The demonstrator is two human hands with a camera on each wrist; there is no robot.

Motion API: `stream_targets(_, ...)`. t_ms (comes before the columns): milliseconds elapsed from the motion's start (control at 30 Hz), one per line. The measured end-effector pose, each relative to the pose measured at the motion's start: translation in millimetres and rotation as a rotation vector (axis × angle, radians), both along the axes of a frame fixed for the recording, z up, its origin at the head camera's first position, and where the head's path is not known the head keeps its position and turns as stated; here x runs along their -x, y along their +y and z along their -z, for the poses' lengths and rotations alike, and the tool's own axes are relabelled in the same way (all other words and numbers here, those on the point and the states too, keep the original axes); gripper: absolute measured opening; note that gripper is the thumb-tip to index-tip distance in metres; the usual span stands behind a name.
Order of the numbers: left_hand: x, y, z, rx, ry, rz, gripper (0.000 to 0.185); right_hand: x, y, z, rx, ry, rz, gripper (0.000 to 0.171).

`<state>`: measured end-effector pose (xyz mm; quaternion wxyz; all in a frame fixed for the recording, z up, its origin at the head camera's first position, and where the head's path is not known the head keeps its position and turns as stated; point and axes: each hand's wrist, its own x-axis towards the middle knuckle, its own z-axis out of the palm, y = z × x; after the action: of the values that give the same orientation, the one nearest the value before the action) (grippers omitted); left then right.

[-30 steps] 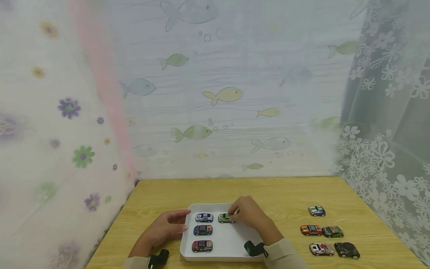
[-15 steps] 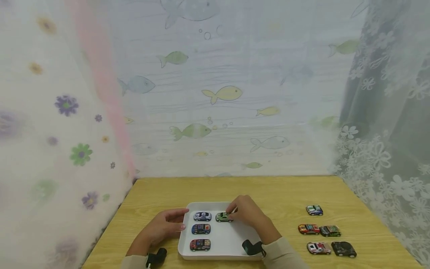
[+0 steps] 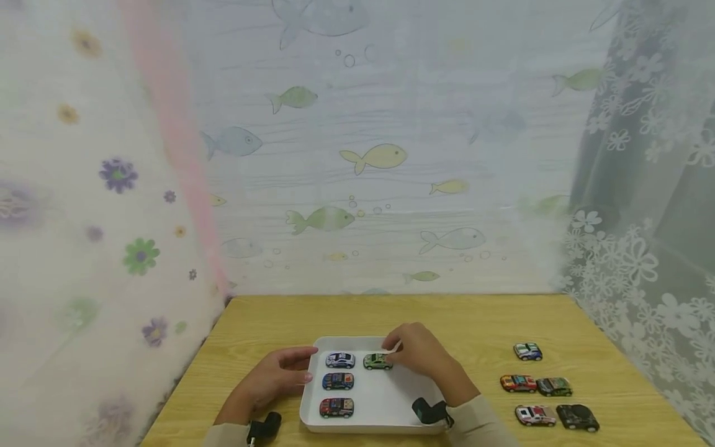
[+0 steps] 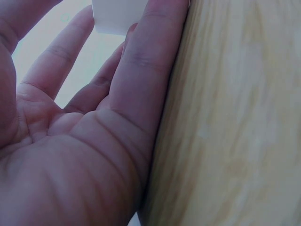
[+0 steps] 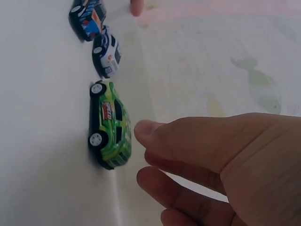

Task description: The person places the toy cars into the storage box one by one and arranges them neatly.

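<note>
A green toy car (image 3: pixel 378 361) stands on the floor of the white tray (image 3: pixel 368 428), in the top row. My right hand (image 3: pixel 419 351) hovers just right of it, and the right wrist view shows a gap between the fingertips and the green car (image 5: pixel 110 125). At the tray's left wall is my left hand (image 3: pixel 282 372), thumb and fingers extended to the rim; its palm (image 4: pixel 84 141) lies side-on along the tabletop. In the tray's left column stand a white-and-blue car (image 3: pixel 340 361), a dark blue car (image 3: pixel 337 381) and a red car (image 3: pixel 337 408).
Right of the tray, more toy cars sit on the wooden table (image 3: pixel 268 316): a white-green-blue one (image 3: pixel 527 351), a red-yellow one (image 3: pixel 518 383), a dark green one (image 3: pixel 555 387), a white-red one (image 3: pixel 535 415) and a black one (image 3: pixel 578 417). Patterned curtains surround the table.
My right hand has let go of the green car and drawn slightly right, away from it. The green car stays in the top row. My left hand stays at the tray's left wall.
</note>
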<state>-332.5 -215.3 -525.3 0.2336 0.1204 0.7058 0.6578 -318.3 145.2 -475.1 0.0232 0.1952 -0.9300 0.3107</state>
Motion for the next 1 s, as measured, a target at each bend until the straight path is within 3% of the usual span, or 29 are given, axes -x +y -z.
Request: stream_targets(1000, -1.4, 1, -0.9, -0.003, 0.002, -0.012, 0.069, -39.2, 106, -12.8, -0.132, 0.131, 0.054, 0.006)
